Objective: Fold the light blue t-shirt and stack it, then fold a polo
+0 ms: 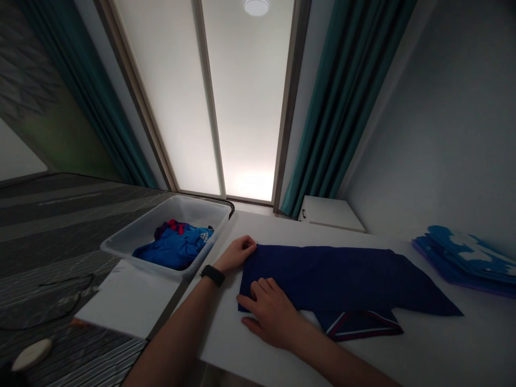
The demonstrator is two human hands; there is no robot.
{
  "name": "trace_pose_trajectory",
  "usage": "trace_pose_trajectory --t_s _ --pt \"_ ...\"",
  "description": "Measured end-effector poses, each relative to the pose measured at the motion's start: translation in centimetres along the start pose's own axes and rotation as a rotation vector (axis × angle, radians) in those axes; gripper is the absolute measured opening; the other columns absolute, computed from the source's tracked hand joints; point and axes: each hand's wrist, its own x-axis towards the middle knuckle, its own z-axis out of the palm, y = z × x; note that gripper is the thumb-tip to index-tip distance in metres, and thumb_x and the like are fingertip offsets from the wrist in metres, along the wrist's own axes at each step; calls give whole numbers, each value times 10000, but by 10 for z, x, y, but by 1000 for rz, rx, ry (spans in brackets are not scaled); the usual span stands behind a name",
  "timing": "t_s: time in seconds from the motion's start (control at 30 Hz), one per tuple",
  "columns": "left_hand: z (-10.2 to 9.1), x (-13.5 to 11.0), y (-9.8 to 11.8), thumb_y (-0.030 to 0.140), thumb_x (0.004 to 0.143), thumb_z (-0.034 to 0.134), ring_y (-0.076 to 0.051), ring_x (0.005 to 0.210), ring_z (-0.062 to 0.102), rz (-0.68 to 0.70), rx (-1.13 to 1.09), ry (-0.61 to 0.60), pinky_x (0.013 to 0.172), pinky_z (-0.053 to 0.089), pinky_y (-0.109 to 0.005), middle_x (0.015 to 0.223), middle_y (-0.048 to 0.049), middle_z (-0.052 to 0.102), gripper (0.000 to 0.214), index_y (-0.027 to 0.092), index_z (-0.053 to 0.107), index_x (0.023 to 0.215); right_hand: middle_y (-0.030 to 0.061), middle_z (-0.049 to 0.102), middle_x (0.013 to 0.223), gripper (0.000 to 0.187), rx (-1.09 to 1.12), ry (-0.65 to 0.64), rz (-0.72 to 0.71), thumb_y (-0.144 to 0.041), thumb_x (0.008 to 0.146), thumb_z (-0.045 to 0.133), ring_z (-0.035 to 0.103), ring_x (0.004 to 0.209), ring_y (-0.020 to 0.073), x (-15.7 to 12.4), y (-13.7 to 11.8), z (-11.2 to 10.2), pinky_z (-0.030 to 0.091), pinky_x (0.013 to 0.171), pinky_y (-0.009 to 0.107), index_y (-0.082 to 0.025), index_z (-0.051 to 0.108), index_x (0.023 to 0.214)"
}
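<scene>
A navy blue V-neck shirt [338,274] lies folded lengthwise on the white table, its collar with white and dark red trim showing along the near edge. One sleeve points out to the right. My left hand [238,251], below a black wristwatch [213,275], pinches the shirt's far left corner between thumb and fingers. Near the close left corner, my right hand [273,314] rests on the cloth with its fingers apart, the thumb over the table.
Left of the table [423,349], a clear plastic bin [121,244] holds crumpled blue and red clothing [173,247]. A stack of folded blue garments [463,258] lies at the right by the wall. Behind stand a white cabinet [330,212], teal curtains [342,107] and a frosted glass door [245,107].
</scene>
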Motion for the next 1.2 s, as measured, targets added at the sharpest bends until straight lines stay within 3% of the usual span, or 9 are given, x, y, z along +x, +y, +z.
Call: trace_pose_trajectory --t_s 0.17,0.3,0.47,0.6,0.7,1.03,1.2 --pt "-1 -1 2 401 795 580 -125 589 501 -20 -55 14 564 383 -239 629 40 522 255 162 604 883 54 574 988 222 -17 34 24 -411 894 589 483 956 230 2 3 6 348 854 373 -206 578 978" --pt "0 -1 1 377 831 532 -128 587 514 -8 39 31 562 391 -240 627 38 532 242 165 614 913 52 592 979 204 18 111 112 -378 875 619 499 942 231 0 3 16 354 878 389 -199 564 955" --pt "5 0 -3 333 871 490 -146 631 550 9 262 69 608 413 -252 663 16 590 223 180 638 939 38 593 1016 233 166 124 41 -297 885 601 500 960 210 -4 4 11 362 874 354 -221 550 1100" --pt "9 3 -2 305 891 469 -156 696 595 -19 352 85 666 436 -254 740 -3 652 241 197 666 978 41 588 1007 164 197 167 84 -194 896 553 493 949 198 -6 13 2 359 880 352 -219 574 1057" --pt "9 3 0 281 887 471 -154 730 613 8 392 39 718 449 -254 798 4 674 268 229 675 1053 48 579 1030 218 198 169 79 -150 886 548 489 955 192 -8 18 2 374 871 340 -216 579 1090" --pt "14 5 3 221 843 521 -157 815 630 -16 486 67 808 434 -272 902 14 693 211 255 690 965 54 580 1055 264 196 140 73 -174 890 549 496 987 204 -10 14 9 392 898 370 -234 595 1143" --pt "15 9 2 222 839 515 -164 779 635 -57 463 94 771 433 -275 861 18 709 179 247 679 905 56 576 1238 346 189 117 33 -215 904 544 481 1090 211 -12 14 7 358 980 396 -257 559 1247"
